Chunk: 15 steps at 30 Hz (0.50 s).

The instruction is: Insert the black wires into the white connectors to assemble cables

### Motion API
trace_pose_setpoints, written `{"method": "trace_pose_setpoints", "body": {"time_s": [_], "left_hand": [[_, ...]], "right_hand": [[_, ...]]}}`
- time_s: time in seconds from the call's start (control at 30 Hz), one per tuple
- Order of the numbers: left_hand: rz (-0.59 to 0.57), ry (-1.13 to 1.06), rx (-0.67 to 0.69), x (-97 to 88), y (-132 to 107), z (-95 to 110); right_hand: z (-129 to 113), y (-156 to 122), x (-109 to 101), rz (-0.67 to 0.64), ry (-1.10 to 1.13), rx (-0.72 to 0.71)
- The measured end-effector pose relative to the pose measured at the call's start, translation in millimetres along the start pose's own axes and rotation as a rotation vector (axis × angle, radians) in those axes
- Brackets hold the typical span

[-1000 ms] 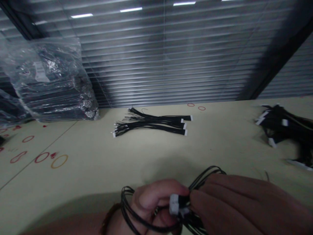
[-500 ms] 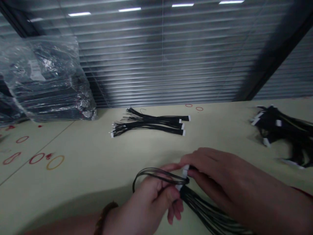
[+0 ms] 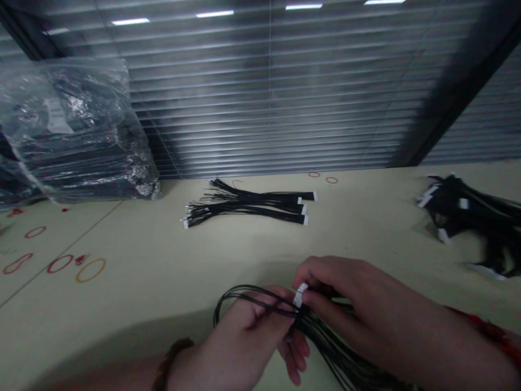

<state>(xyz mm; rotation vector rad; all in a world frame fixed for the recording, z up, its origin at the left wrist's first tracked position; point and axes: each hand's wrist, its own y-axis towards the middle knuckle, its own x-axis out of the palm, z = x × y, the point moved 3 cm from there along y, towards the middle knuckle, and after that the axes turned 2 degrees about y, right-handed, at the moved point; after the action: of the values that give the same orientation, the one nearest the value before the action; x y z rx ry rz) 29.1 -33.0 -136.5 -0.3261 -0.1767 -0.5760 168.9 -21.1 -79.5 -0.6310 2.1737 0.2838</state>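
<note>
Left hand [image 3: 252,331], 6 o'clock: pinching wires [image 3: 321,334] just beside the plug. Right hand [image 3: 306,289], between 4 and 5: thumb and forefinger pinching the white plug [image 3: 300,295], itself at 5. Judged best: left firm, right light, strands neither crossed nor tugged at the plug.

Counts: bags [image 3: 85,157], 9–10 o'clock, two, one cut off by frame; yellow ring [image 3: 77,271], 8, one; harnesses [image 3: 252,206], centre, four white ends towards 3; plug in hand, one; pile [image 3: 459,203], 3, uncountable.
</note>
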Motion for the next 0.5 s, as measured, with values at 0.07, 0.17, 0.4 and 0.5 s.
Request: {"method": "trace_pose_setpoints", "body": {"time_s": [0.07,0.17,0.4,0.5], "left_hand": [[0.002,0.007,0.007,-1.5,1,-1],[-0.012,0.058,0.045,-3.4,1,-2],[0.028,0.150,0.108,-7.4,1,8],[0.119,0.151,0.159,-14.0,1,13]], "right_hand": [[1,0,2,0.000,-0.002,0.013],[1,1,5,0.029,-0.014,0.000],[-6,1,1,0.148,-0.136,-0.189],[-10,-8,-14,0.334,-0.360,-0.258]]}}
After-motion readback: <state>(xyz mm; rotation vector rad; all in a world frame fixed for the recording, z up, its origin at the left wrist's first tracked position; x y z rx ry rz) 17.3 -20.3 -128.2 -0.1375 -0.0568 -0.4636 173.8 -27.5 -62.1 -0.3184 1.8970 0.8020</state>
